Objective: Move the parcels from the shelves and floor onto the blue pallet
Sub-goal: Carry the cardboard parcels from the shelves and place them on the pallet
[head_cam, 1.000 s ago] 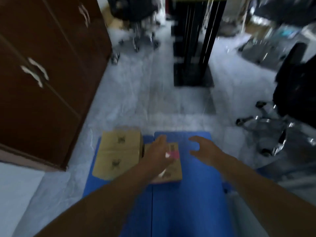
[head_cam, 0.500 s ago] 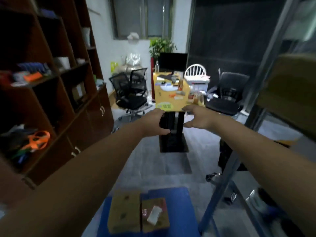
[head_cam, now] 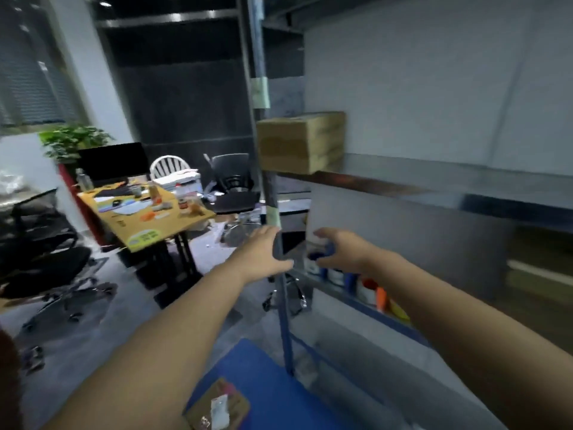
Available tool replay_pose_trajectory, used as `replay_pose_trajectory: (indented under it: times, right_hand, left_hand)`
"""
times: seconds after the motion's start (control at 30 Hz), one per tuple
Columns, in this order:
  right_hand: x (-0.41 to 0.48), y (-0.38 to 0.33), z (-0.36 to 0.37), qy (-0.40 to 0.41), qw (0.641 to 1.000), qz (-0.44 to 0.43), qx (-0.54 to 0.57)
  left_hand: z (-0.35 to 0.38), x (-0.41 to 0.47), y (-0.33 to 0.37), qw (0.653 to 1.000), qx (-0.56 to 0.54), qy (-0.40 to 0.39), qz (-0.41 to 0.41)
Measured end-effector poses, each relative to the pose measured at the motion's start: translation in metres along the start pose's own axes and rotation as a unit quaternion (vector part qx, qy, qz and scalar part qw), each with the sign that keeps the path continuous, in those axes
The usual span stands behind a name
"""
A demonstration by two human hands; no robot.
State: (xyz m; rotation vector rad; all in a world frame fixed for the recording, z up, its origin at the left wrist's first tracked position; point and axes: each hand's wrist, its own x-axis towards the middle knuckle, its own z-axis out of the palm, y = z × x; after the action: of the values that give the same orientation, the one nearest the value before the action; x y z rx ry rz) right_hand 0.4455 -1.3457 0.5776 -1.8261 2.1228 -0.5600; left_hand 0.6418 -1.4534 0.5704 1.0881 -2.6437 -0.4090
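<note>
both hands hover in front of the rack, below the target. the left hand (head_cam: 263,256) lies across the rack's front post (head_cam: 285,330), fingers straight and slightly spread, gripping nothing. the right hand (head_cam: 344,249) is just right of the post, fingers loosely extended, thumb apart. it appears to hold nothing, though the blue-capped containers (head_cam: 338,274) on the low shelf behind it blur into the palm.

the shelf parcel (head_cam: 300,142), a brown carton, sits above both hands, immediately right of the post, at the near end of the shelf board (head_cam: 372,183). the blue pallet (head_cam: 266,383) lies on the floor at the post's foot, mostly to its left, and carries a flat parcel (head_cam: 218,408).

judgement: the step in hand is the reach for the shelf parcel. to do it well, both hands should rise clear of the post, the left passing to its right side, and take the carton on opposite faces with the palms low. the carton should then slide outward rather than tip, come away without striking the post, and go down on bare pallet beside the flat parcel.

count:
- hands: two
- parcels clearly in view: two, one on the shelf and one on the pallet
- pallet: one
- brownish shapes far right of the post: too blurred to count as parcels
</note>
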Motion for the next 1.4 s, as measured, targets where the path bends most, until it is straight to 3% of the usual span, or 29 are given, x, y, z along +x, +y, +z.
replay_pose_trajectory:
  times: [0.17, 0.33, 0.5, 0.83, 0.93, 1.07, 1.4]
  right_hand:
    - [-0.158, 0.065, -0.066, 0.094, 0.987, 0.123, -0.033]
    - [-0.360, 0.142, -0.121, 0.163, 0.948, 0.270, -0.034]
    - [-0.593, 0.204, -0.150, 0.213, 0.884, 0.415, -0.021]
    - [-0.981, 0.223, -0.177, 0.280, 0.718, 0.634, -0.068]
    - [-1.050, 0.232, -0.173, 0.323, 0.674, 0.662, -0.058]
    - [-1.106, 0.257, -0.162, 0.339, 0.641, 0.687, -0.040]
    - [-1.190, 0.378, -0.153, 0.369, 0.560, 0.741, 0.034]
  left_hand:
    - [0.033, -0.004, 0.167, 0.984, 0.006, -0.056, 0.170]
    - [0.096, -0.052, 0.359, 0.938, -0.005, -0.105, 0.330]
    - [0.166, -0.148, 0.554, 0.866, -0.020, -0.158, 0.474]
    - [0.269, -0.354, 0.843, 0.736, -0.093, -0.247, 0.623]
    - [0.299, -0.400, 0.895, 0.705, -0.106, -0.261, 0.651]
    - [0.340, -0.435, 0.949, 0.668, -0.099, -0.291, 0.678]
    - [0.462, -0.466, 1.094, 0.637, -0.115, -0.378, 0.661]
